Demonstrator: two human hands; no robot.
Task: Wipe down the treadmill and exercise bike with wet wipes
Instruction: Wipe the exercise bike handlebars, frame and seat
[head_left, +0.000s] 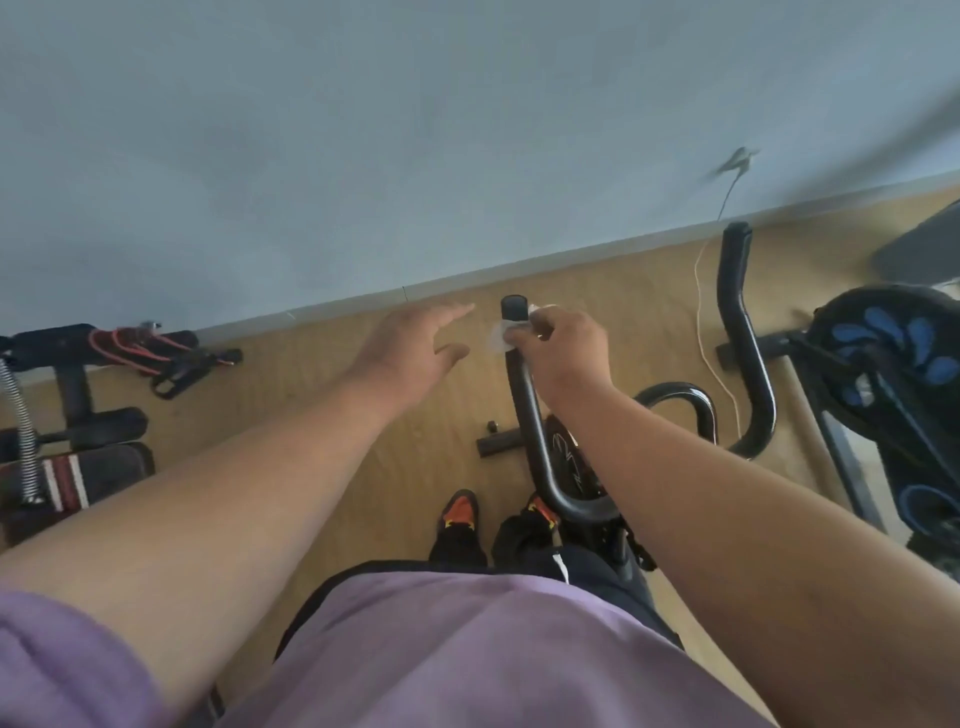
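My right hand (563, 353) sits on the near handlebar (524, 410) of the exercise bike (675, 415), close to its tip, with a wet wipe (501, 335) between my fingers and the bar. My left hand (415, 348) hangs just left of that tip, apart from it. The far handlebar (743, 338) is off to the right, and a cable (709, 332) runs along the floor (322, 395) between the two bars up to the wall (363, 156). A second machine (893, 374) stands at far right. A weight bench (67, 415) is at far left, resistance bands (156, 353) on it near the wall. My feet (460, 512) are on the floor below the near handlebar.
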